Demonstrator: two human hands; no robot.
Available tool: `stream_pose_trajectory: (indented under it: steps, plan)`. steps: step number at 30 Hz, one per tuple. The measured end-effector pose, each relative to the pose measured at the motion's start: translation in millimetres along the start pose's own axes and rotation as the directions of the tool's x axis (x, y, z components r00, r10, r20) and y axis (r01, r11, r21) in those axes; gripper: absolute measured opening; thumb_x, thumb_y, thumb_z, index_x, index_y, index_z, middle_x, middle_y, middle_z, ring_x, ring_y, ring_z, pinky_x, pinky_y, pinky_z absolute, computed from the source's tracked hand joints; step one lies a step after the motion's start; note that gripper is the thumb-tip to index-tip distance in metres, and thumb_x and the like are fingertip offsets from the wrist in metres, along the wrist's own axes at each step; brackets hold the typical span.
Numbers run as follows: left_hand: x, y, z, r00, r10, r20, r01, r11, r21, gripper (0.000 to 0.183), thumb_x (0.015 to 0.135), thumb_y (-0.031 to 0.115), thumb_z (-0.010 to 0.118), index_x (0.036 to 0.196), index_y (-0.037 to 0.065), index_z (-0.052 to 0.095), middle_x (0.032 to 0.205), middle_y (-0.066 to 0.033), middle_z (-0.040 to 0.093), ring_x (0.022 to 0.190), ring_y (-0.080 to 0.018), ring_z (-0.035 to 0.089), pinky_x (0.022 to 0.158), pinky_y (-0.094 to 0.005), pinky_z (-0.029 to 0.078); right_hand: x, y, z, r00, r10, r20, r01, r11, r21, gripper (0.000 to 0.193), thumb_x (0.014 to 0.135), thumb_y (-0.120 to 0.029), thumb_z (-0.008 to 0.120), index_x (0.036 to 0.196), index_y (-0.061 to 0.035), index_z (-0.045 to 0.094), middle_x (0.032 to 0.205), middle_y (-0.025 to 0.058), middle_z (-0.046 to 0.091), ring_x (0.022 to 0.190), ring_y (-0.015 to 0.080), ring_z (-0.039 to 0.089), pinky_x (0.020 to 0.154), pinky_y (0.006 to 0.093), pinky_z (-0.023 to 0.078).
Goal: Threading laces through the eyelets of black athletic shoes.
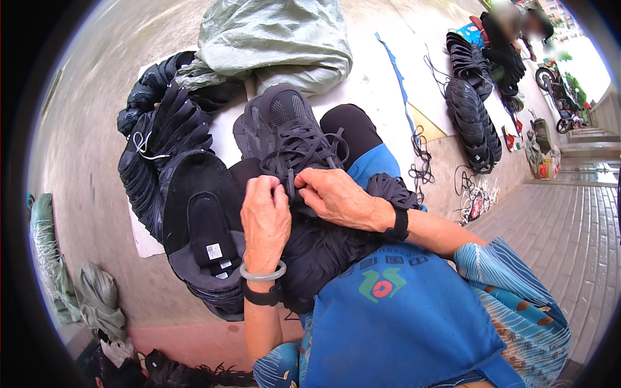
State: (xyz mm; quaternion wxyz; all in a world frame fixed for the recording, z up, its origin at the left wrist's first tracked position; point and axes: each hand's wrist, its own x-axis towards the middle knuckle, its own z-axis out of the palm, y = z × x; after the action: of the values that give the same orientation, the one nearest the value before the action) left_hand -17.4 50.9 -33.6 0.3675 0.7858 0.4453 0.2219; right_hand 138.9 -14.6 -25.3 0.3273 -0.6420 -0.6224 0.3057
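Observation:
A dark grey sneaker [294, 123] with a mesh toe rests across my lap, toe pointing away from me. Its dark lace [307, 145] runs loosely over the tongue in loops. Both my hands meet at the lace near the shoe's opening. My left hand [266, 210] has its fingers curled and pinched at the lace. From the right, my right hand [339, 197] pinches a lace end between thumb and fingers. A thick bundle of dark laces [330, 252] lies on my lap under my wrists. More sneakers sit just behind the top one.
Stacked black shoe uppers [200, 220] curve along my left side. A pale green woven sack [275, 39] lies ahead. Loose laces [420, 158] and a blue strip [396, 74] are on the ground to the right. Farther off are more shoe stacks [472, 116], people and a motorcycle [556, 94].

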Motion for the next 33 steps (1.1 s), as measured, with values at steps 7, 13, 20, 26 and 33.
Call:
stream_pose_trajectory:
  steps: [7, 13, 20, 26, 33]
  plan:
    - [2.3, 5.3, -19.4, 0.978, -0.207, -0.028, 0.194, 0.949, -0.247, 0.009, 0.095, 0.009, 0.054, 0.094, 0.001, 0.057, 0.076, -0.0083, 0.061, 0.060, -0.0156, 0.056, 0.057, -0.0317, 0.045, 1.2, -3.2, -0.9, 0.996, 0.089, -0.009, -0.089, 0.996, 0.024, 0.015, 0.085, -0.007, 0.056, 0.095, 0.0030, 0.059, 0.081, 0.0220, 0.064, 0.079, 0.0409, 0.064, 0.071, 0.0460, 0.052]
    - [7.9, 7.2, -27.8, 0.953, 0.050, -0.298, -0.084, 0.991, -0.103, 0.012, 0.099, 0.013, 0.052, 0.101, 0.002, 0.056, 0.077, -0.0025, 0.059, 0.054, -0.0086, 0.050, 0.051, -0.0238, 0.042, -1.0, 4.3, 5.0, 0.996, 0.013, -0.089, -0.011, 1.000, 0.022, 0.015, 0.087, -0.006, 0.059, 0.099, 0.0030, 0.058, 0.072, 0.0179, 0.062, 0.067, 0.0320, 0.065, 0.062, 0.0379, 0.052]
    - [-5.1, -0.9, -13.1, 0.919, -0.350, 0.180, 0.336, 0.460, -0.822, 0.017, 0.099, 0.015, 0.053, 0.107, 0.000, 0.050, 0.086, -0.0100, 0.063, 0.068, -0.0143, 0.065, 0.062, -0.0269, 0.058, -1.6, -3.0, 2.7, 0.993, 0.020, -0.113, -0.015, 0.999, 0.046, 0.016, 0.087, -0.004, 0.056, 0.100, 0.0042, 0.053, 0.077, 0.0230, 0.062, 0.076, 0.0403, 0.064, 0.066, 0.0438, 0.051]
    - [-6.1, -8.6, -9.5, 0.925, -0.311, 0.217, 0.343, 0.444, -0.827, 0.021, 0.094, 0.010, 0.062, 0.108, -0.004, 0.056, 0.099, -0.0108, 0.064, 0.085, -0.0179, 0.068, 0.079, -0.0286, 0.058, -2.5, -1.0, 2.7, 0.995, 0.076, -0.067, -0.072, 0.996, 0.058, 0.012, 0.086, -0.005, 0.057, 0.096, 0.0016, 0.054, 0.078, 0.0189, 0.061, 0.070, 0.0372, 0.062, 0.064, 0.0433, 0.049]
    - [-1.9, -15.8, -3.9, 0.933, -0.351, 0.077, 0.290, 0.610, -0.737, 0.019, 0.096, 0.013, 0.059, 0.106, -0.003, 0.056, 0.101, -0.0123, 0.064, 0.082, -0.0159, 0.066, 0.076, -0.0279, 0.057, -3.1, -1.2, 6.6, 0.996, 0.040, -0.078, -0.041, 0.999, -0.013, 0.009, 0.084, -0.006, 0.058, 0.091, -0.0005, 0.056, 0.083, 0.0167, 0.061, 0.078, 0.0361, 0.063, 0.068, 0.0440, 0.049]
